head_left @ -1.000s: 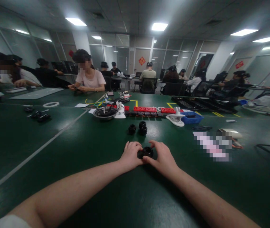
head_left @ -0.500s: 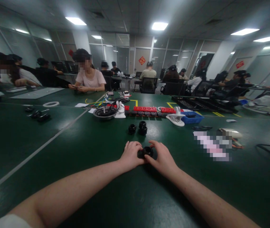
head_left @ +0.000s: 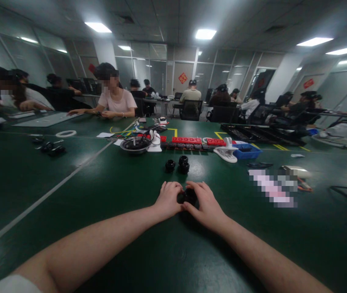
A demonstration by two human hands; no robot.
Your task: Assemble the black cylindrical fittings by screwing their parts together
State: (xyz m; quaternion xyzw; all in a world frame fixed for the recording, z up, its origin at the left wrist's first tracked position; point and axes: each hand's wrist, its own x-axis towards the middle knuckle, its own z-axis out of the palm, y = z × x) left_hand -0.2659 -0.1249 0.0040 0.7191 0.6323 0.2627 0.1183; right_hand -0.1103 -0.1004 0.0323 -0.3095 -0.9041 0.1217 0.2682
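Observation:
A round black fitting with a hollow top (head_left: pixel 190 197) is held low over the green table, between my two hands. My left hand (head_left: pixel 169 198) curls around its left side, thumb and fingertips closed on it. From the right, my right hand (head_left: pixel 205 203) wraps its fingers over the far side and top, with the thumb at the near side. Much of the fitting is hidden by the right fingers. Beyond my hands stand more black fittings of the same look: one on the left (head_left: pixel 170 165) and two close together on the right (head_left: pixel 184 165).
A dark bowl (head_left: pixel 135 145), white clamp stands (head_left: pixel 227 151), red blocks in a row (head_left: pixel 187 140) and a blue bin (head_left: pixel 248 151) stand farther back. Small black parts (head_left: pixel 53 148) lie left. Pliers (head_left: pixel 260 165) lie right. A person in a pink top (head_left: pixel 116 99) sits across.
My right hand has shifted slightly left, its fingers now covering more of the fitting's top. My left hand has stayed put. The person across has reached one arm out to the side.

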